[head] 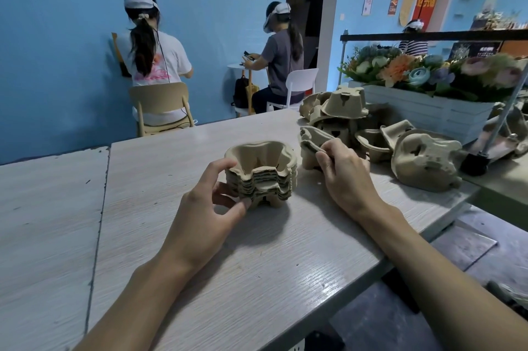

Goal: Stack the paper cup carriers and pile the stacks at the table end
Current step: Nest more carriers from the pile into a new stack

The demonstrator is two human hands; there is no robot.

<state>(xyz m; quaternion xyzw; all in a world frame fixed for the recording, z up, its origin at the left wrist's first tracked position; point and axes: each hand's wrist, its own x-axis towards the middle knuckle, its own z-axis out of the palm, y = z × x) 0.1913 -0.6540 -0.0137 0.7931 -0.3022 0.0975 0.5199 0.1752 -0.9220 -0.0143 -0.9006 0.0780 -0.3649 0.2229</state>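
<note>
At the far blue wall, a person in a white shirt sits on a tan chair with their back turned. To the right, a person in a grey shirt sits on a white chair at a small round table. Nearer, the pale grey wood-grain desk runs across the view. The left hand reaches onto it, its grip curled round the near left side of a stack of brown moulded-pulp cup carriers, forefinger on the top rim and thumb against the lowest layers. The stack stands upright on the desk, nested open side up, mid-view. Just to its right, the right hand has its grip pinching the rim of a single brown pulp carrier, thumb and fingertips pressed on the edge. This carrier is tilted, close beside the stack but apart from it. Behind and to the right lies a loose heap of the same brown carriers, some upside down, some on their sides, with one overturned carrier nearest the desk's right edge. Behind the heap stands a white slatted planter box of coloured artificial flowers, and a slanted metal pole with a black foot rests at far right
</note>
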